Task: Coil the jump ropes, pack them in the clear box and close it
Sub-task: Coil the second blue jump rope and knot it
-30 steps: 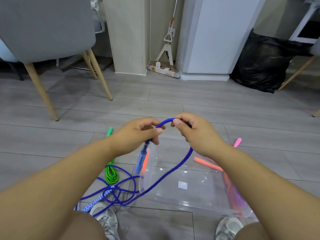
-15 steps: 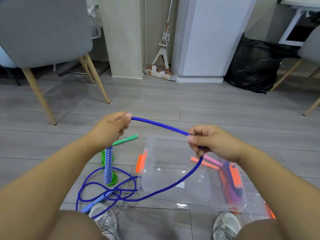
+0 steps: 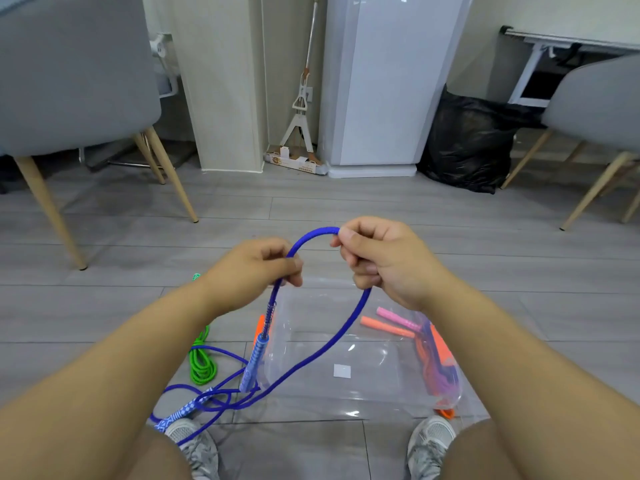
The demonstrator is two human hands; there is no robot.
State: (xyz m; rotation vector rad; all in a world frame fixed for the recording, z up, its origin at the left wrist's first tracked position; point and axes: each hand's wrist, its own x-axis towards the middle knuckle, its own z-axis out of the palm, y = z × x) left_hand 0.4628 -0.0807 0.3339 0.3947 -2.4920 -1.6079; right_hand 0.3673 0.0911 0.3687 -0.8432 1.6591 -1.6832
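Hands were apart half a second ago, blue rope stretched between; now close together above the far edge of the clear box, span buckled into an arch. Judged: another coil turn forming. Left hand: fingers curled, pinching the rope, its handle dangling at the box's left wall. Right hand: thumb and forefinger pinch the arch's other end. Slack lies left of the box.
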